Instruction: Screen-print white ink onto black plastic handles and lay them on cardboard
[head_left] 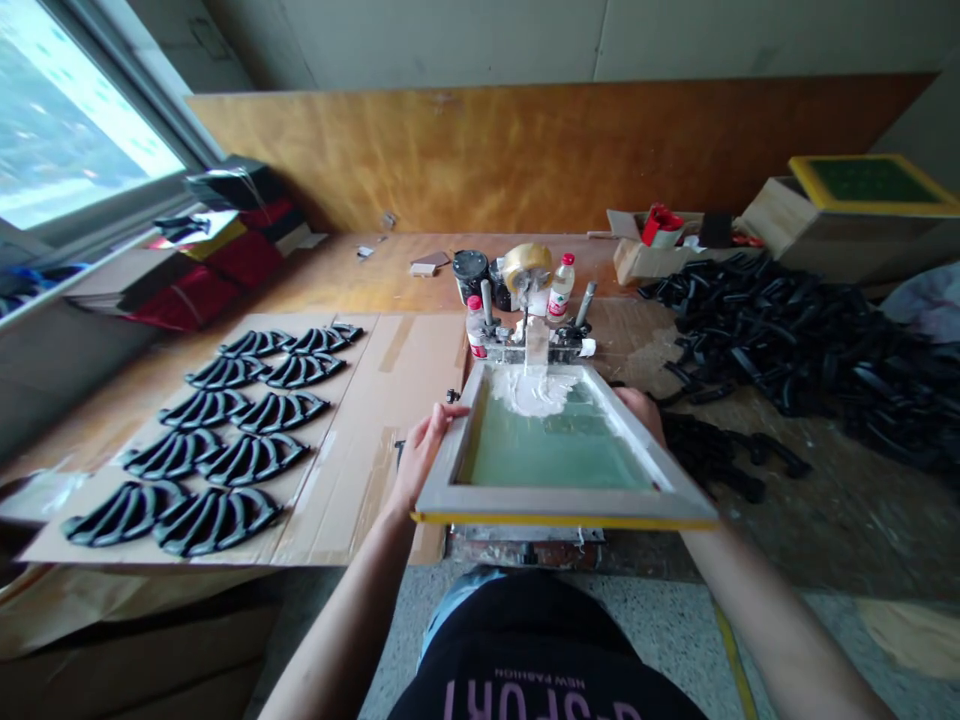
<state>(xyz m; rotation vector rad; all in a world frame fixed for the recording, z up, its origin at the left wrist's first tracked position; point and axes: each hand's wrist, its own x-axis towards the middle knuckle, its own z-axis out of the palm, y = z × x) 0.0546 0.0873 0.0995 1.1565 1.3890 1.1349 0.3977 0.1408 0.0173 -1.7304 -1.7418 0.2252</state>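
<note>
A framed screen (555, 450) with a pale grey frame and green mesh is raised at its near edge in front of me. White paste (531, 390) lies on its far part, below a clamp (535, 342). My left hand (429, 448) is at the left side of the frame, fingers along its edge. On the right side, my right hand (641, 412) grips the frame, its fingers partly hidden behind it. Rows of black fan-shaped parts (217, 520) lie on cardboard (352, 440) to the left.
A large heap of black parts (847, 370) covers the right side. Bottles (560, 290), a black tub (471, 275) and a tape roll (526, 264) stand behind the clamp. Boxes (795, 230) are at the back right; stacked red and black boxes (244, 250) at the left.
</note>
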